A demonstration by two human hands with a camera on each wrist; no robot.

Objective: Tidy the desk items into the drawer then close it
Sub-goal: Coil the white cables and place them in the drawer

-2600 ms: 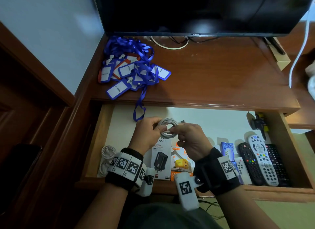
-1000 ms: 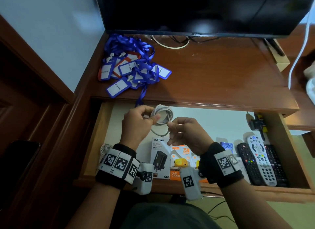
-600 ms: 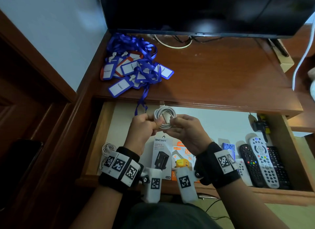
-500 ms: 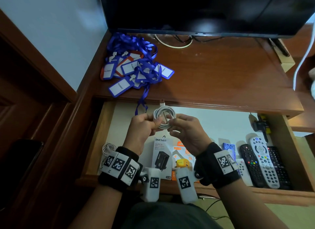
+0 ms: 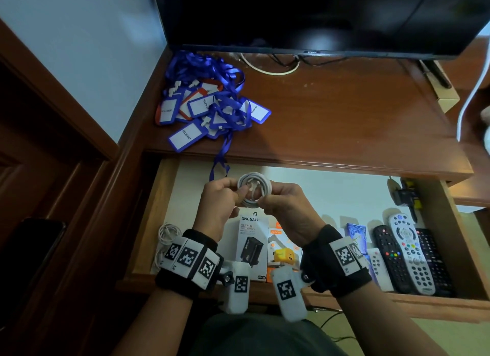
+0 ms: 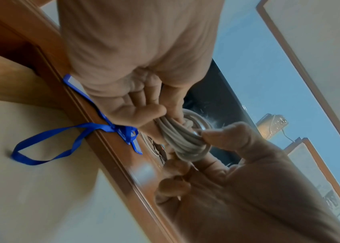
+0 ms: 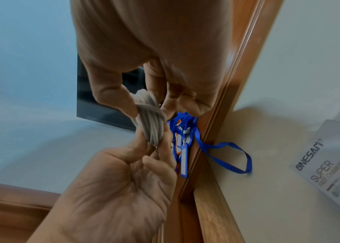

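A coil of white cable (image 5: 255, 190) hangs over the open drawer (image 5: 155, 212), held between both hands. My left hand (image 5: 238, 194) pinches its left side, and my right hand (image 5: 265, 199) pinches its right side. A plug end lies across the middle of the coil. The left wrist view shows the coil (image 6: 183, 136) gripped by my left hand's fingers (image 6: 144, 118). In the right wrist view the coil (image 7: 150, 123) sits between thumb and fingers. A pile of blue lanyards with badges (image 5: 209, 103) lies on the desk top (image 5: 344, 117), and one strap hangs into the drawer.
In the drawer lie another white cable (image 5: 167, 236) at the left, two charger boxes (image 5: 252, 247) in the middle and several remotes (image 5: 408, 252) at the right. A dark screen (image 5: 291, 16) stands at the back of the desk.
The hanging loop of cable has been gathered into a tight coil. The plug end that stuck up above it now lies across its middle. Both hands stay over the drawer.
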